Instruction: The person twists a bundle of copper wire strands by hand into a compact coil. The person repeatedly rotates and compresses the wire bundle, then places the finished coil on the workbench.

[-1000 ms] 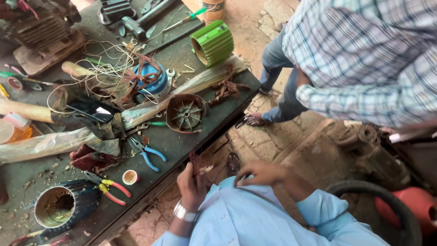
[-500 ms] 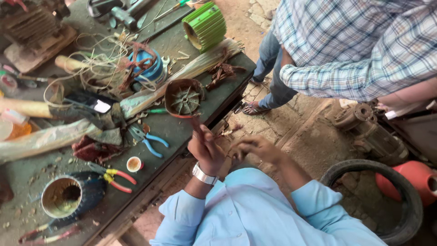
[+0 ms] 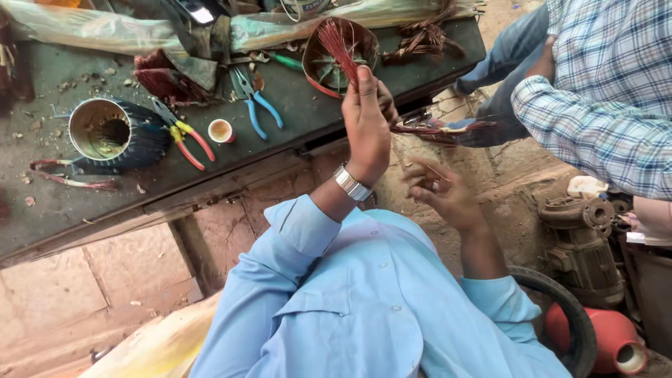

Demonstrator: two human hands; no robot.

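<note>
Two hands busy here: the left hand (image 3: 365,129) is raised with fingers pinched on a bundle of copper wire (image 3: 341,50), held up just in front of the round motor stator (image 3: 341,57) on the worktop (image 3: 294,105). The right hand (image 3: 444,192) hangs lower, fingers loosely curled, gripping nothing I can make out. Looks like mid-sorting of strands; next they'd want careful separating so nothing kinks.

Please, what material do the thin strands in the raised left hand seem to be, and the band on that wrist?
The strands look like bare or enamelled copper wire: reddish-orange with a slight sheen, stiff and fanned out above the left hand. The wristband appears to be polished metal, silvery and made of links; probably steel, though that is uncertain.
</note>
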